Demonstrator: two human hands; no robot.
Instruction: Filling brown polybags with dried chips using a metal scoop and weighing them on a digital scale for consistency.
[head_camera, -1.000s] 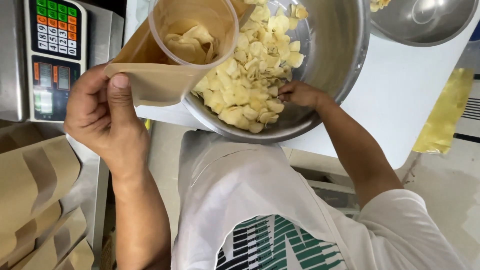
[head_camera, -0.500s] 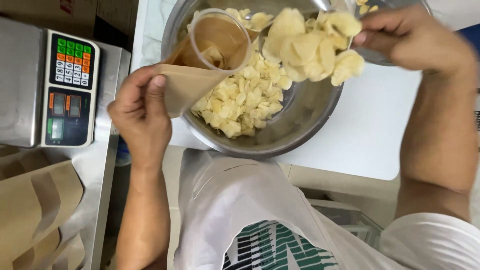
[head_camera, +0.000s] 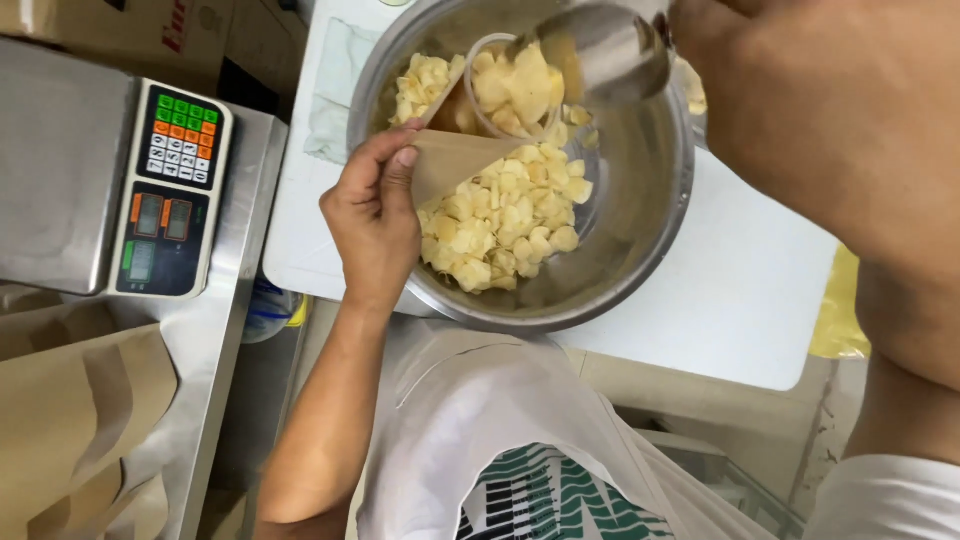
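Observation:
My left hand grips a brown paper bag by its side and holds it tilted over a large steel bowl. A clear round ring keeps the bag's mouth open, and a heap of pale chips sits at that mouth. More chips cover the bowl's near side. My right hand is raised close to the camera at the upper right, large and blurred. Its fingers end by a blurred shiny grey shape above the bag's mouth. What the fingers hold is not clear.
The bowl stands on a white table. To the left, a steel counter carries a weighing scale with coloured keys and a stack of flat brown paper bags. A cardboard box sits behind. Yellow material lies at the right.
My right hand lifted a handful of chips from the bowl up to the bag's mouth. The chips now lie at the opening. My left hand lowered the bag into the bowl.

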